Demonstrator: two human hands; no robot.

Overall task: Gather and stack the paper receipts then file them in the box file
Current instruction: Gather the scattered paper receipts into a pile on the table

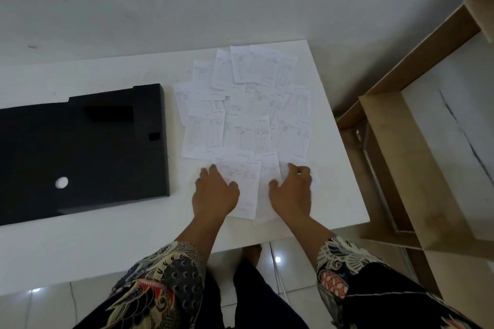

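Note:
Several white paper receipts (247, 115) lie spread and overlapping on the right half of the white table (107, 248). A black box file (80, 149) lies flat and closed on the table's left side, with a round finger hole near its front. My left hand (215, 192) rests flat, fingers apart, on the left edge of the nearest receipt (246, 187). My right hand (292, 189) lies with spread fingers on the receipts at the front right. Neither hand has lifted a sheet.
A pale wooden shelf unit (417, 141) stands right of the table, close to its right edge. A white wall rises behind the table. Below the front edge, glossy floor tiles (280, 262) and my patterned sleeves show.

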